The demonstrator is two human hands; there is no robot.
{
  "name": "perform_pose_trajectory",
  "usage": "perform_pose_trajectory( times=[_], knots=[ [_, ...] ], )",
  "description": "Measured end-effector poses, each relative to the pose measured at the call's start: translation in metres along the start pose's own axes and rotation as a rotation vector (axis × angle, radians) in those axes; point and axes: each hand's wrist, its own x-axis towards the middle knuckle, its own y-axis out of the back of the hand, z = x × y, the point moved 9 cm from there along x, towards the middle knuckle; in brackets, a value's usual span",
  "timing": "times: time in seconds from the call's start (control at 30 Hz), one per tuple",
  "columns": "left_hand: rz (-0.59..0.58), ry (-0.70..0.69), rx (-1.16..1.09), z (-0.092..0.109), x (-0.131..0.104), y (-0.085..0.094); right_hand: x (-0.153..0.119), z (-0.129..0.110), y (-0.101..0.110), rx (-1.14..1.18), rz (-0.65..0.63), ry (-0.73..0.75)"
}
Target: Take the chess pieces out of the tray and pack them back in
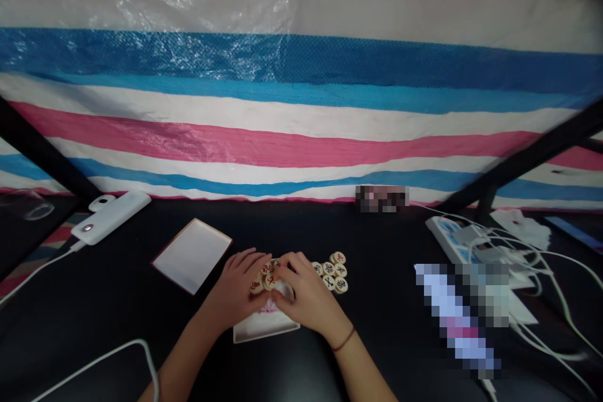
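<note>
An open shallow white box lies at the lower middle of the black table, with round xiangqi pieces in its far part. My left hand rests over the box's left side, fingers bent around the pieces there. Over its right side my right hand is curled, thumb and fingers on a piece near the box's far edge; the fingertips partly hide it. Just right of that hand, more round pieces with red and black characters lie close together on the table, some stacked.
A box lid lies left of the hands. Farther left is a white power bank with a cable. A power strip with tangled cables and a blurred device are at right. Striped sheeting hangs behind the table.
</note>
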Motion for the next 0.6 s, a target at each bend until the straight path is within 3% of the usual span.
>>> perform_pose_trajectory(
  times=[0.13,0.27,0.4,0.6],
  knots=[
    [-0.009,0.019,0.062,0.004,0.004,0.003,-0.002,0.018,0.026,0.014,0.202,-0.078],
    [-0.061,0.064,0.085,0.008,0.007,0.0,-0.024,0.078,0.056,-0.29,0.503,-0.431],
    [-0.082,0.055,0.103,0.014,0.008,-0.003,-0.04,0.123,0.052,-0.399,0.432,-0.656],
    [-0.084,-0.003,0.065,0.019,0.006,-0.004,-0.041,0.131,0.045,-0.398,0.346,-0.735]
  ],
)
